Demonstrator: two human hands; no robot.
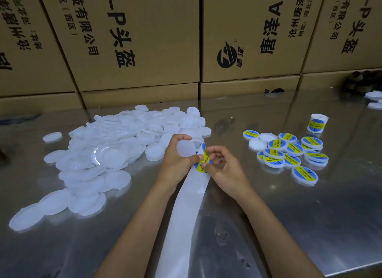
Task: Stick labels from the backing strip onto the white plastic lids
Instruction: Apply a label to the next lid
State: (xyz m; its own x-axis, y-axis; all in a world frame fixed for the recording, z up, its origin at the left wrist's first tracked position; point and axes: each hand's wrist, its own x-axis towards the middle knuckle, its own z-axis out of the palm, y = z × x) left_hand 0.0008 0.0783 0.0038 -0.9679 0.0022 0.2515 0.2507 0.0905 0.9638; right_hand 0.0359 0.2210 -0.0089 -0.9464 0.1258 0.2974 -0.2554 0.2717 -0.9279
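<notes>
Stacked cardboard boxes (140, 39) with black printed characters stand like a wall along the far edge of a shiny metal table (289, 215). Both forearms come in from the near edge and meet near the middle of the surface. The left hand (177, 157) is curled around one white lid (185, 147), with the thumb and fingers on its rim and the flat face turned toward the camera. The right hand (223, 168) has its fingers bent, and the thumb and forefinger pinch a round blue and yellow label (202, 160) just beside this lid; the label sits at the top end of the white backing strip (186, 211). I cannot tell if the label is already free from the strip, because the fingers cover its edge. The strip runs between the two arms down to the near edge, where it is cut off by the frame. A big loose pile of plain lids (107, 153) covers the left part of the surface, close to the left hand. A group of labelled lids (289, 153) lies on the right part, well apart from the hands, and behind it a small stack of lids (317, 123) stands on its side. A few more white lids (374, 100) show at the far right edge, partly out of view.
</notes>
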